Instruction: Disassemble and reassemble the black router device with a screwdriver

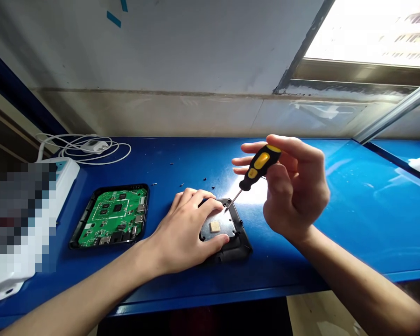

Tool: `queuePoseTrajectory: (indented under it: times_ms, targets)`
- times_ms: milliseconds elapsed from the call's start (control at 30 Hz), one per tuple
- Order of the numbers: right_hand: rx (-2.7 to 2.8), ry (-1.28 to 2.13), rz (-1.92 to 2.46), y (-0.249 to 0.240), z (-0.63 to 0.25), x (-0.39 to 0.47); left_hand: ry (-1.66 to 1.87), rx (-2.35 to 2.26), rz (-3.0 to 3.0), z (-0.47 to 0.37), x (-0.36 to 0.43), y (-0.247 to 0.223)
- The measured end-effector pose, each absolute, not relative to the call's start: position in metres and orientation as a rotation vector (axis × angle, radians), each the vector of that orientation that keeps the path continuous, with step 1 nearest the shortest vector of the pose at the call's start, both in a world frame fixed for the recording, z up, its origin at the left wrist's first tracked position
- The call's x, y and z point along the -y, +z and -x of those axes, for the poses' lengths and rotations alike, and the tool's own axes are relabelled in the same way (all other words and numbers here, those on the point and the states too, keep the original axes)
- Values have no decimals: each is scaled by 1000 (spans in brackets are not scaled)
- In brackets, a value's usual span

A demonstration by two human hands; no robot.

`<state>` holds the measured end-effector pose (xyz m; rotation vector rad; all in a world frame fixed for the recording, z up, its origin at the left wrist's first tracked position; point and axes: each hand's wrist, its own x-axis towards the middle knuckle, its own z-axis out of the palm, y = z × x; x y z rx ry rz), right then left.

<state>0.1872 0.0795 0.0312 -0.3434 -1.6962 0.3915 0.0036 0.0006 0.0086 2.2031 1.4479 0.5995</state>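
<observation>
A black and yellow screwdriver [260, 164] slants down in my right hand [297, 186]. Thumb and index finger are closed on its handle, while the other fingers extend behind it. Its shaft reaches a corner of a silver metal plate [227, 226], by a screw hole. That plate lies in a black plastic cover [244, 245] and carries a small beige square pad [214, 227]. My left hand [185, 228] rests over the left of the cover and steadies it, fingers on the far side and thumb on the near part. Its palm hides that side of the plate.
A green circuit board [114, 214] sits in an open black casing [145, 224] on the left of the blue table [353, 210]. Several small screws [205, 179] are scattered behind the cover. A white device [24, 275], partly blurred, and coiled white cable [117, 161] are at far left.
</observation>
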Motion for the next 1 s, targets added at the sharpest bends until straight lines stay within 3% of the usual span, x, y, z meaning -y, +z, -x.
queuePoseTrajectory:
  times_ms: [200,400,600,800,1000]
  targets:
    - [1662,299,389,31,-188,-83,606,-1439,-2197,-3,-2,6]
    - [1614,449,428,30,-189,-84,611,-1436,-2181,-3,-1,7]
    - [1605,217,482,31,-192,-86,590,-1441,-2178,-3,-2,8]
    - [1670,406,482,30,-192,-81,585,-1444,-2167,-3,-2,10]
    - [1634,285,453,30,-190,-83,599,-1439,-2181,-3,-2,8]
